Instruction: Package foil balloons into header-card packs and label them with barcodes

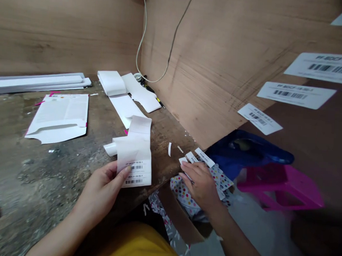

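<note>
1. Left fingers [109,170] are pinching the barcode-label strip [136,151]; right fingers [192,167] are resting over small barcode stickers [205,157], whether gripping any being impossible to tell.
2. The worn table [52,187] is stretching beneath, the strip sitting near its front edge, long axis running front to back.
3. The stickers are lying at the table's right edge, under and just beyond the right fingers, slanting down rightward, the right hand [201,184] being nearer.

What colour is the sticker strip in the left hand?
The sticker strip is white with black barcodes; the head view shows it.
</note>
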`<state>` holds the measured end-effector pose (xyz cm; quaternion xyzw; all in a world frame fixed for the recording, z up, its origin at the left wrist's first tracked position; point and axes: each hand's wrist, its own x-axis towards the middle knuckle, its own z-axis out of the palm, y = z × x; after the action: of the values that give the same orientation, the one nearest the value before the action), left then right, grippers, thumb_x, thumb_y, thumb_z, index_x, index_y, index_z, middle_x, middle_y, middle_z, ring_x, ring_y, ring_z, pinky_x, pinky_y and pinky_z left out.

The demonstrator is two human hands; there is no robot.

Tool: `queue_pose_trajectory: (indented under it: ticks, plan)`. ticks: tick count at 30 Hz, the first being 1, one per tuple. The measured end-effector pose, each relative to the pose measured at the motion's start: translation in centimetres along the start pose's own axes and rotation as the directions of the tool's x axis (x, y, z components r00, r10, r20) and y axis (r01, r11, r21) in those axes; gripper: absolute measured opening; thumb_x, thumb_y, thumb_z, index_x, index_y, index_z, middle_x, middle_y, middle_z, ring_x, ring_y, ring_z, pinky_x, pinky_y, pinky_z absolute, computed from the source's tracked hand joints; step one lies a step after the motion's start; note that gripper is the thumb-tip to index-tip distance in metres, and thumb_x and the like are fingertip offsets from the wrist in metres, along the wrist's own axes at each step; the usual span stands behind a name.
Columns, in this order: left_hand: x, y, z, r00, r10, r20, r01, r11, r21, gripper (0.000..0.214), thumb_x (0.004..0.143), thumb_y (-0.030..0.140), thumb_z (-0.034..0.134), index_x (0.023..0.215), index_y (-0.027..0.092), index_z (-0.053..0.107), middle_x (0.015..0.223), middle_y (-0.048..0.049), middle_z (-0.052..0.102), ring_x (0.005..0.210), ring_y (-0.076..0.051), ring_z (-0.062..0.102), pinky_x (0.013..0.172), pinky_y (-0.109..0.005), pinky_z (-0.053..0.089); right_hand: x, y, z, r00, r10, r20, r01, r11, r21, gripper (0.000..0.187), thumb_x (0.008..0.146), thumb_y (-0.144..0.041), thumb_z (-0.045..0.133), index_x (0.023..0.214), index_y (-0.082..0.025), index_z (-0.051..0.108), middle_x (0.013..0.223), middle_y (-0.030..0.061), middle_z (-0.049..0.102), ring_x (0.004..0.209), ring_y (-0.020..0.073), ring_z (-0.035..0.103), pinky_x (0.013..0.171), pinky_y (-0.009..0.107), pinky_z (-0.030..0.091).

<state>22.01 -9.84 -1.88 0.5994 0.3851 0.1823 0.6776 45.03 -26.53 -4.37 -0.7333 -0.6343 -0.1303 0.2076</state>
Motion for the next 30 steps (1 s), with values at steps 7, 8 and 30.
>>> queue_pose_trajectory:
  ticks: [7, 8, 30]
  plan:
    - [-0.3, 0.6, 0.5, 1.0, 0.02, 0.005, -0.02, 0.999, -0.047, 0.041, 0.079, 0.046, 0.064, 0.107, 0.016, 0.065, 0.1, -0.0052, 0.072, 0.092, -0.023, 0.064, 0.083, -0.031, 0.05, 1.2, -2.7, -4.1, 0.867, 0.4, -0.299, -0.332, 0.909, 0.252, 0.013, 0.09, -0.024, 0.052, 0.093, -0.022, 0.064, 0.094, 0.0055, 0.07, 0.089, 0.0218, 0.062, 0.081, 0.038, 0.047]
    - [-0.4, 0.8, 0.8, 0.999, 0.04, 0.002, -0.04, 0.997, -0.069, 0.041, 0.079, 0.044, 0.065, 0.109, 0.016, 0.064, 0.101, -0.0053, 0.071, 0.092, -0.023, 0.064, 0.083, -0.031, 0.05, 1.7, -3.8, -4.0, 0.83, 0.501, -0.246, -0.405, 0.844, 0.352, 0.015, 0.091, -0.026, 0.052, 0.1, -0.023, 0.062, 0.093, 0.0049, 0.07, 0.089, 0.0213, 0.063, 0.081, 0.037, 0.047]
    - [-0.9, 1.8, 0.6, 0.966, 0.117, 0.229, -0.083, 0.985, -0.152, 0.025, 0.081, 0.037, 0.061, 0.088, 0.013, 0.065, 0.084, -0.0044, 0.068, 0.08, -0.017, 0.059, 0.078, -0.028, 0.046, 7.0, -8.2, -0.5, 0.996, -0.087, 0.01, 0.06, 0.761, 0.646, 0.028, 0.083, -0.019, 0.065, 0.111, -0.023, 0.064, 0.11, 0.0042, 0.068, 0.115, 0.0224, 0.054, 0.099, 0.041, 0.044]
